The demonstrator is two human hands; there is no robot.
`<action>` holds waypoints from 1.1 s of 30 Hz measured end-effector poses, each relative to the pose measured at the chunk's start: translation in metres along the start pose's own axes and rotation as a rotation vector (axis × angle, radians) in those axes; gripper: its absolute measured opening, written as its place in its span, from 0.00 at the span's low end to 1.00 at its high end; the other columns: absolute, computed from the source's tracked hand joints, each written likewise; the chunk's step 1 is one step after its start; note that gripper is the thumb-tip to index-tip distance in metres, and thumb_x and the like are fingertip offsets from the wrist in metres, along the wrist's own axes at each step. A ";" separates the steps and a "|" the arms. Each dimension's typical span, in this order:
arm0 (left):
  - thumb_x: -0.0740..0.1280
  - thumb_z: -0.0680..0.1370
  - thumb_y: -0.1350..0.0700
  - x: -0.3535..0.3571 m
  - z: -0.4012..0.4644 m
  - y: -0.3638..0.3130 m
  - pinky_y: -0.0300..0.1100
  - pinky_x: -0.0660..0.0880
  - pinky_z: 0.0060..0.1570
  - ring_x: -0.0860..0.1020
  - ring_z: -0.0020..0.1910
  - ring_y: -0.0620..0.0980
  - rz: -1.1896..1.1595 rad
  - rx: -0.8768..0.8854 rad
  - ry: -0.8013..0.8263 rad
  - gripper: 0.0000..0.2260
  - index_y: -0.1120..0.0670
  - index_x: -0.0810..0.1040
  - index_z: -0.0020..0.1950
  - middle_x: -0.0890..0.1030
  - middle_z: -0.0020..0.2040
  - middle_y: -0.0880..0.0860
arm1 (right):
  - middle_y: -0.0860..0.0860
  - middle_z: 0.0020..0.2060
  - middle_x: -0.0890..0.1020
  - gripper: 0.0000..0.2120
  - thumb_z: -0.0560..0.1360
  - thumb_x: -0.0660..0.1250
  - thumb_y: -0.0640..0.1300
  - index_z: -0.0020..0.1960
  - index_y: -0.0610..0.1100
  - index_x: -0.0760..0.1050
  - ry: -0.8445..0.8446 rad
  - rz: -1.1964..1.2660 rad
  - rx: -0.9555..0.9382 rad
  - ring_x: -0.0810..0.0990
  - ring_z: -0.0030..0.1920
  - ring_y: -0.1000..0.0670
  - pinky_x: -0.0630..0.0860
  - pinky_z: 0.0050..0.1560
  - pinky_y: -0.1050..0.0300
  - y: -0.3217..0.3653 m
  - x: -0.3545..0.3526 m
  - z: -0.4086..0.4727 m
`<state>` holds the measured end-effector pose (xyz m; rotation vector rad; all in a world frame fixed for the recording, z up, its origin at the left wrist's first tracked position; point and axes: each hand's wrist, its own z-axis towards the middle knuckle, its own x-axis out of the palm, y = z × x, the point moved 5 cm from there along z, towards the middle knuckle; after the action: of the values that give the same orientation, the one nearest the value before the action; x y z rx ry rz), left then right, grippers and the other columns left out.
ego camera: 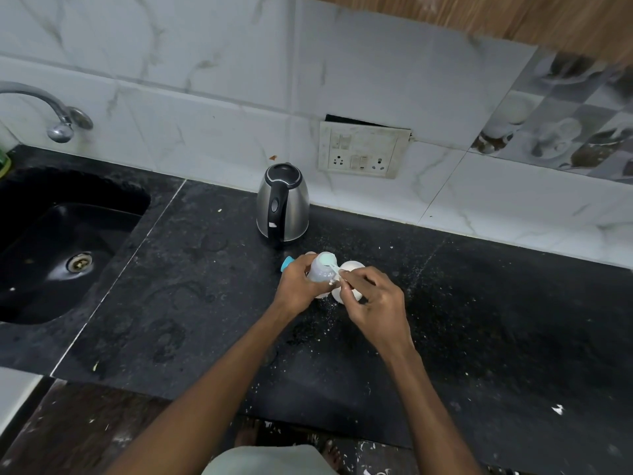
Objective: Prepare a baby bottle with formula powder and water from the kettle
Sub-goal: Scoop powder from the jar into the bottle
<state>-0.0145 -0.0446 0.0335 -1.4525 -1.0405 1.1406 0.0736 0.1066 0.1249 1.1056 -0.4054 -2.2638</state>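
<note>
My left hand grips a clear baby bottle, open at the top and tilted slightly toward the right. My right hand pinches a small pale scoop whose bowl rests over the bottle's mouth. Just behind the scoop sits a white container of formula powder, partly hidden by my right hand. A blue bottle cap peeks out behind my left hand. The steel kettle with a black lid and handle stands on the counter against the wall, behind the bottle.
The black stone counter has white powder specks scattered around my hands. A black sink lies at the left under a chrome tap. A wall socket plate is right of the kettle. The counter's front edge runs below my forearms.
</note>
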 end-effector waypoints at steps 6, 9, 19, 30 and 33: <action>0.84 0.67 0.56 -0.001 0.002 0.011 0.39 0.79 0.52 0.84 0.54 0.49 0.016 -0.024 -0.011 0.23 0.54 0.83 0.59 0.86 0.54 0.50 | 0.50 0.46 0.88 0.08 0.76 0.75 0.36 0.54 0.42 0.88 0.046 0.246 0.360 0.84 0.45 0.60 0.76 0.45 0.68 -0.014 0.001 0.002; 0.84 0.66 0.57 -0.001 0.001 0.010 0.36 0.78 0.50 0.83 0.51 0.46 0.002 -0.022 -0.007 0.21 0.48 0.83 0.56 0.86 0.53 0.51 | 0.51 0.42 0.89 0.07 0.77 0.74 0.38 0.51 0.47 0.88 0.029 0.442 0.589 0.87 0.42 0.55 0.80 0.46 0.61 -0.025 0.004 0.001; 0.85 0.66 0.55 0.000 0.001 0.024 0.34 0.78 0.48 0.83 0.50 0.45 0.041 -0.071 -0.012 0.26 0.56 0.82 0.62 0.86 0.52 0.49 | 0.41 0.40 0.88 0.06 0.79 0.71 0.34 0.54 0.36 0.85 -0.128 0.934 1.050 0.84 0.37 0.52 0.82 0.43 0.61 -0.049 0.012 -0.009; 0.85 0.67 0.55 -0.008 -0.006 0.045 0.32 0.77 0.49 0.84 0.52 0.42 0.098 -0.122 -0.066 0.26 0.51 0.81 0.62 0.86 0.52 0.46 | 0.47 0.36 0.88 0.03 0.77 0.72 0.33 0.48 0.39 0.85 0.079 0.342 0.817 0.88 0.38 0.51 0.84 0.47 0.56 -0.116 0.006 0.009; 0.84 0.67 0.54 -0.008 -0.006 0.046 0.30 0.76 0.47 0.83 0.51 0.39 0.117 -0.138 -0.074 0.24 0.49 0.80 0.60 0.85 0.52 0.43 | 0.51 0.38 0.87 0.02 0.77 0.74 0.39 0.47 0.43 0.86 0.230 0.019 0.606 0.86 0.39 0.54 0.83 0.48 0.57 -0.124 0.018 0.017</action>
<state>-0.0077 -0.0611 -0.0099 -1.6080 -1.1163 1.2344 0.0059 0.1933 0.0624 1.6250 -1.0404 -2.0090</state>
